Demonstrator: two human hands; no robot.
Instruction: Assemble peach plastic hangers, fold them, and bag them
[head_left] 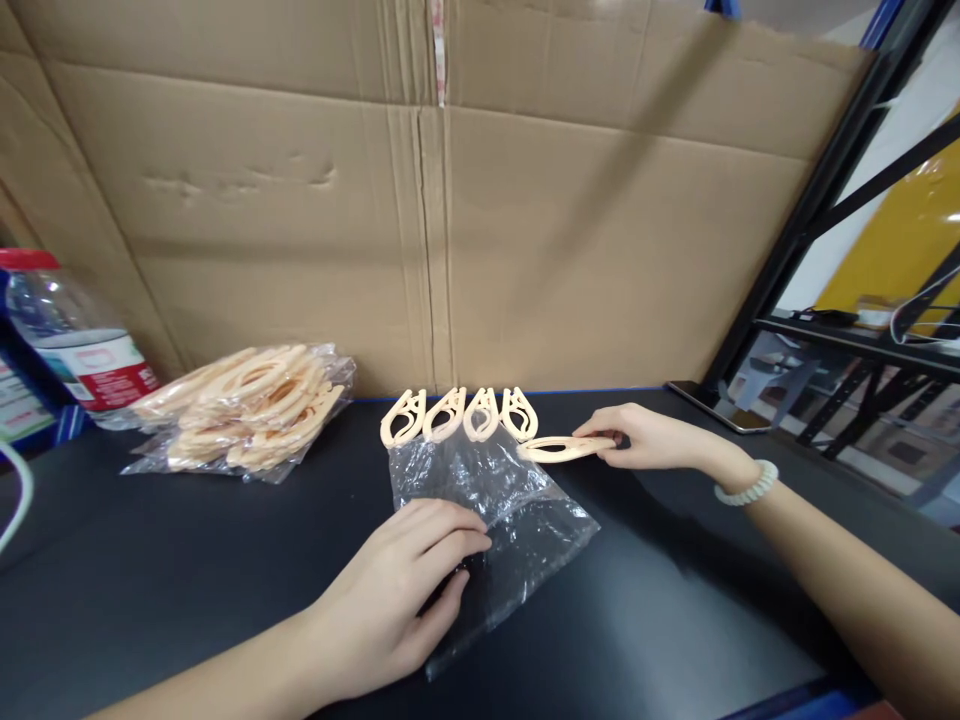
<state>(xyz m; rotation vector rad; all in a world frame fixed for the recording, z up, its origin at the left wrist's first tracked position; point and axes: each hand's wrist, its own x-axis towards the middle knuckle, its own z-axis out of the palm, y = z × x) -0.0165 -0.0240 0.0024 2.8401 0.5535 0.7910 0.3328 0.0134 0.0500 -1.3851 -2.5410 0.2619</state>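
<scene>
Several cream folded plastic pieces (480, 415) stand in a row at the back of the black table, behind a flat clear plastic bag (517, 530). My right hand (637, 437) pinches one end of another cream piece (562, 449), which lies level just right of the row, its far end at the bag's upper corner. On the bag's left part rests my left hand (412, 580), fingers a little bent and apart, with nothing seen in its grasp.
Filled clear bags of cream pieces (247, 410) are piled at the left, beside a red-capped bottle (94, 345). Cardboard (600, 230) walls off the back. A phone (716, 407) lies at the back right, near a black metal rack (806, 220).
</scene>
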